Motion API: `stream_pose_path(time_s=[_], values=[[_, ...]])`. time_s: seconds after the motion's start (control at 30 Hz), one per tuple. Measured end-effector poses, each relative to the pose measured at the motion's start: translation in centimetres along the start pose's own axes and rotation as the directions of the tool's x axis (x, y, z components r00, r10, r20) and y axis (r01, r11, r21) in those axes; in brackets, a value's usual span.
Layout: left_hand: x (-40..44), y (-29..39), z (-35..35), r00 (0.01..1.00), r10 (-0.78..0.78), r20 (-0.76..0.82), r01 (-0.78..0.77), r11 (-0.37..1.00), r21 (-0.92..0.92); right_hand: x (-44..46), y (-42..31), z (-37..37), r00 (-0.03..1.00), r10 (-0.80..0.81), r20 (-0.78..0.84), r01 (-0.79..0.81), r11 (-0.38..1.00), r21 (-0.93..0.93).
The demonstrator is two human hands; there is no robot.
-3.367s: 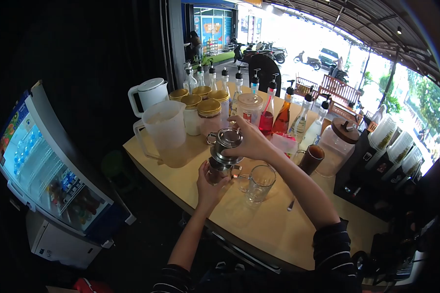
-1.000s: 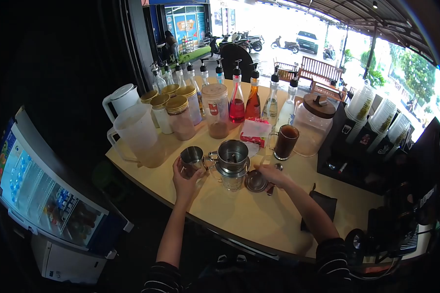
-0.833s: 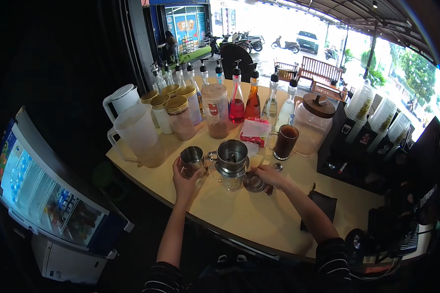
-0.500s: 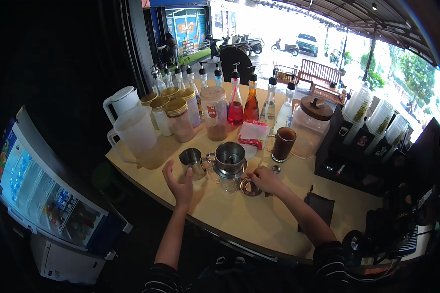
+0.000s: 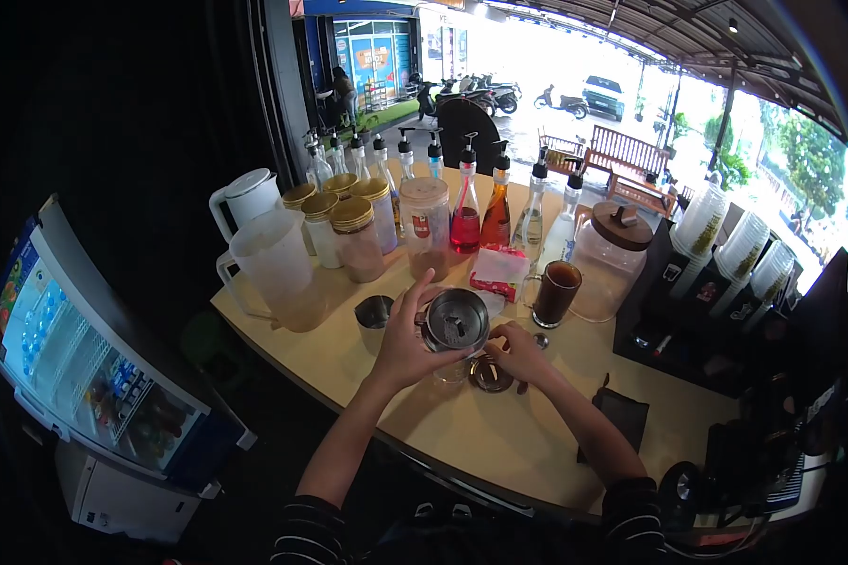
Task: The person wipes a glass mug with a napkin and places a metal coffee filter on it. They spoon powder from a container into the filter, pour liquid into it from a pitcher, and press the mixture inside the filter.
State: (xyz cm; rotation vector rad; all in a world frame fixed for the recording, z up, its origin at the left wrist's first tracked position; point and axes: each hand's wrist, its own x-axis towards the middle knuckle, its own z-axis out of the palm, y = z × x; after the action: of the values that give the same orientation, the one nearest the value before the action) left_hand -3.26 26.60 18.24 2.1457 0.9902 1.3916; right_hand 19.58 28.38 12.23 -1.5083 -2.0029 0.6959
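Note:
My left hand (image 5: 407, 344) is wrapped round the side of a metal drip filter (image 5: 457, 319), whose open top faces up. Beneath it a glass mug (image 5: 451, 373) is partly visible. My right hand (image 5: 518, 353) is closed at the filter's right, above a round metal lid (image 5: 490, 375) on the table; what its fingers pinch, if anything, is hidden. To the left of my left hand stands a metal cup (image 5: 375, 318). A glass mug of brown drink (image 5: 557, 294) is behind my right hand, with a spoon (image 5: 541, 340) near it.
A large plastic pitcher (image 5: 278, 268), lidded jars (image 5: 356, 240) and pump bottles (image 5: 465, 212) line the back of the table (image 5: 443, 443). At right are a wooden-lidded jar (image 5: 612, 259), a black cup holder (image 5: 674, 301) and a dark pouch (image 5: 620, 422). A fridge (image 5: 94, 330) stands left.
My left hand has left the metal cup and taken hold of the drip filter, which now looks raised and tilted. My right hand stays near the round lid. The view has shifted slightly.

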Motion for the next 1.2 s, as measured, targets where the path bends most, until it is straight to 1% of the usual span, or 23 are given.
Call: stream_pose_path(time_s=[0.03,0.07,0.13,0.17,0.23,0.33,0.43,0.6,0.67,0.73,0.77,0.83,0.87,0.9,0.93,0.97,1.0,1.07,1.1,1.13,1.2], values=[[-0.1,-0.1,0.1,0.999,0.041,-0.018,-0.041,0.999,0.005,-0.1,-0.1,-0.1,1.0,0.007,0.004,-0.007,1.0,0.005],[-0.1,-0.2,0.1,0.999,0.039,-0.017,-0.039,0.999,0.004,-0.2,0.0,-0.2,1.0,0.014,0.008,-0.014,1.0,0.01],[-0.2,-0.3,0.0,0.997,0.083,-0.002,-0.083,0.994,0.07,-0.1,0.4,-0.1,1.0,0.003,0.004,-0.004,1.0,0.013],[-0.2,-0.2,0.0,0.997,0.081,-0.002,-0.081,0.994,0.069,-0.1,0.7,0.0,1.0,-0.011,-0.001,0.011,1.0,0.017],[0.0,0.0,0.0,1.0,0.029,0.002,-0.029,0.999,0.03,0.0,0.8,0.0,1.0,-0.011,0.004,0.011,1.0,0.018],[0.3,0.0,-0.1,1.0,-0.011,-0.007,0.011,0.997,0.076,0.1,1.0,0.0,1.0,-0.014,0.003,0.014,0.999,0.029],[0.6,-0.2,-0.2,0.999,-0.048,0.009,0.048,0.998,0.045,0.0,1.2,0.0,1.0,-0.021,-0.002,0.021,0.998,0.052],[0.9,-0.1,-0.3,0.999,-0.044,0.032,0.043,0.999,0.011,-0.3,1.0,0.1,0.999,-0.045,-0.02,0.046,0.997,0.068],[0.8,-0.3,-0.2,0.998,-0.041,0.039,0.041,0.999,0.002,-0.2,1.4,0.5,0.996,-0.068,-0.053,0.072,0.995,0.067],[0.5,-0.4,-0.1,0.999,-0.034,0.039,0.031,0.996,0.082,-0.4,1.0,0.5,0.995,-0.086,-0.059,0.089,0.994,0.064],[0.2,-0.3,-0.1,0.999,-0.033,0.037,0.03,0.996,0.085,-0.5,0.8,0.4,0.993,-0.099,-0.068,0.103,0.993,0.06],[-0.6,0.9,-0.2,0.998,-0.036,-0.048,0.042,0.99,0.138,-0.8,0.3,0.1,0.993,-0.094,-0.069,0.098,0.993,0.065],[-1.2,1.1,-0.1,0.998,-0.033,-0.047,0.039,0.989,0.139,-1.0,0.2,0.0,0.994,-0.084,-0.067,0.088,0.994,0.068],[-1.9,1.1,-0.1,0.99,-0.043,-0.135,0.052,0.997,0.061,-1.2,0.2,-0.1,0.994,-0.085,-0.072,0.09,0.994,0.068],[-2.7,1.1,-0.2,0.974,-0.059,-0.219,0.056,0.998,-0.021,-1.5,0.3,-0.1,0.99,-0.106,-0.097,0.117,0.987,0.107],[-3.6,0.3,-0.3,0.965,-0.02,-0.26,0.033,0.998,0.047,-1.7,0.5,-0.2,0.985,-0.125,-0.123,0.142,0.979,0.146],[-4.3,-0.2,-0.2,0.966,-0.018,-0.258,0.031,0.999,0.045,-2.0,0.2,-0.6,0.984,-0.122,-0.126,0.14,0.98,0.145],[-5.6,-1.2,-0.1,0.914,-0.167,-0.369,0.128,0.984,-0.127,-2.8,-0.5,-1.6,0.975,-0.168,-0.143,0.19,0.969,0.159],[-6.0,-1.7,-0.1,0.908,-0.217,-0.359,0.188,0.976,-0.114,-3.0,-0.3,-1.6,0.976,-0.166,-0.144,0.188,0.969,0.159],[-6.3,-2.1,0.2,0.909,-0.217,-0.356,0.187,0.976,-0.115,-3.1,-0.1,-1.7,0.974,-0.171,-0.147,0.193,0.969,0.156],[-6.7,-2.9,0.7,0.918,-0.277,-0.283,0.254,0.96,-0.117,-3.3,0.2,-1.6,0.973,-0.174,-0.15,0.197,0.968,0.154]])
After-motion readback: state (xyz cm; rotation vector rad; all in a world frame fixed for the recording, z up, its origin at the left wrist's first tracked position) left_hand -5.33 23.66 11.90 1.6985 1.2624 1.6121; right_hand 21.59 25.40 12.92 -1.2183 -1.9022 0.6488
